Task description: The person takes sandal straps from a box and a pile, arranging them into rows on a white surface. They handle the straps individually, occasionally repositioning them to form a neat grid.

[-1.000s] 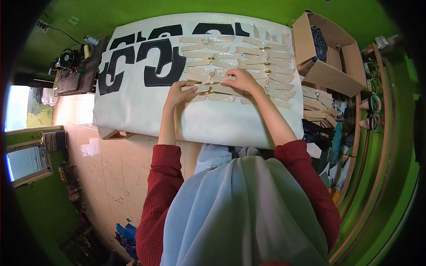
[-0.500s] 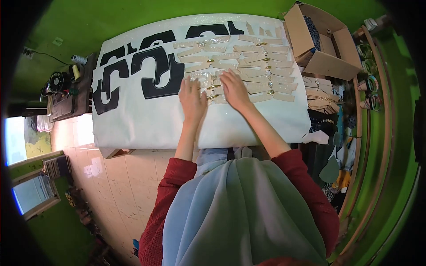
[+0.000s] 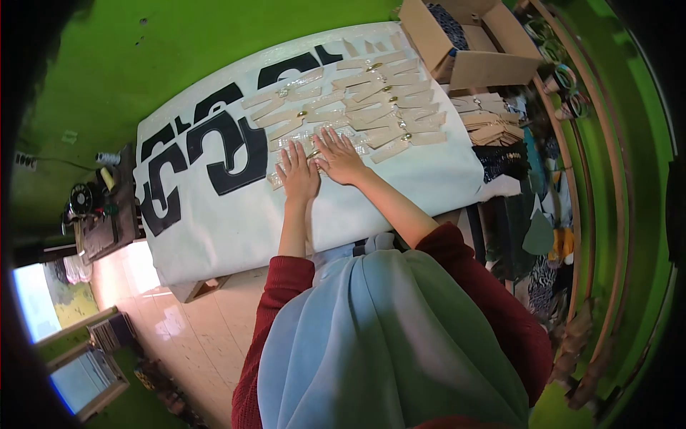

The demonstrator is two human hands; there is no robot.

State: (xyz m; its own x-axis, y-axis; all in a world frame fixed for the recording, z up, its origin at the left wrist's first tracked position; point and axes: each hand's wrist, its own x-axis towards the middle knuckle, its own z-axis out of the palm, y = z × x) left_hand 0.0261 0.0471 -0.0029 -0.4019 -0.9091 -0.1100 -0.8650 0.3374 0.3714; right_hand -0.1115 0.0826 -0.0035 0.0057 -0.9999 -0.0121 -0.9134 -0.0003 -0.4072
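My left hand (image 3: 298, 175) lies palm down, fingers stretched out, on beige strap pieces at the middle of the white-covered table (image 3: 236, 247). My right hand (image 3: 341, 159) is beside it, also flat with fingers apart, pressing on the same group. The two hands nearly meet, and a gold ornament (image 3: 313, 153) shows between them. Much of the straps beneath is hidden. Further beige straps (image 3: 390, 148) with gold or clear ornaments are laid out in rows behind and to the right. Black curved cut pieces (image 3: 252, 154) lie to the left.
An open cardboard box (image 3: 494, 69) stands at the table's far right corner. Below it is a stack of beige straps (image 3: 494, 132). A wooden rail (image 3: 559, 139) runs along the right. At far left are a dark machine (image 3: 81, 200) and a thread spool (image 3: 108, 158).
My right hand has moved left, closer to my left hand, and the fingers of both lie flatter on the straps. The whole view has tilted and shifted.
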